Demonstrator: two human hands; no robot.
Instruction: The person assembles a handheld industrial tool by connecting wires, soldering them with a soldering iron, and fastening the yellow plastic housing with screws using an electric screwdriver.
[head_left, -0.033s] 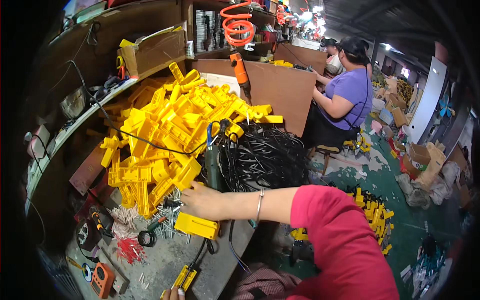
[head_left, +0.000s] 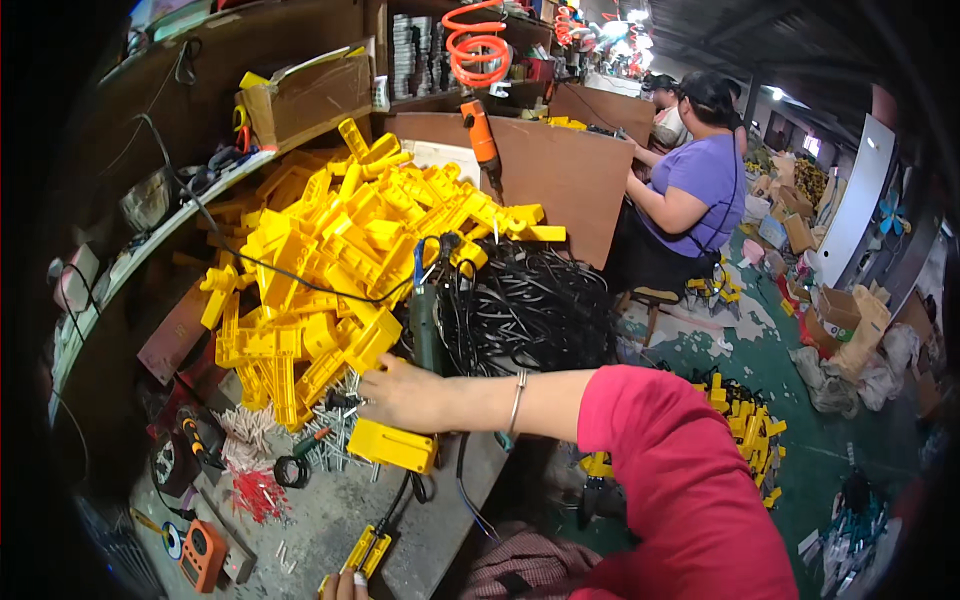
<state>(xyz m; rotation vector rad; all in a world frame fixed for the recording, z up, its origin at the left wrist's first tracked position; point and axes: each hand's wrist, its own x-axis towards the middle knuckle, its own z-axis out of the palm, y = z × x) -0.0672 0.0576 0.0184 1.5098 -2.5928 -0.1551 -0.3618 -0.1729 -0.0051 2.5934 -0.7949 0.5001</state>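
My left hand (head_left: 345, 586) shows only in part at the lower edge, its fingers closed on a narrow yellow plastic housing (head_left: 365, 553) with a black cable running out of its top. A pale wrap covers one finger. My right hand (head_left: 405, 396) reaches across the bench with its fingers curled down beside small black parts (head_left: 342, 399) and a heap of silver screws (head_left: 340, 448). What those fingers hold, if anything, is hidden. Just below it lies a yellow block-shaped housing (head_left: 392, 446). The large pile of yellow housings (head_left: 330, 260) rises beyond that hand.
A dark green power tool (head_left: 427, 330) stands beside a heap of black cables (head_left: 540, 310). An orange screwdriver (head_left: 480, 135) hangs from a red coiled hose. Red and pale small parts (head_left: 260, 495) and an orange timer (head_left: 203, 555) lie at left. A person in purple (head_left: 700, 190) sits at right.
My right hand has shifted very slightly left and stays by the small black parts. The left hand and its yellow housing are almost unmoved.
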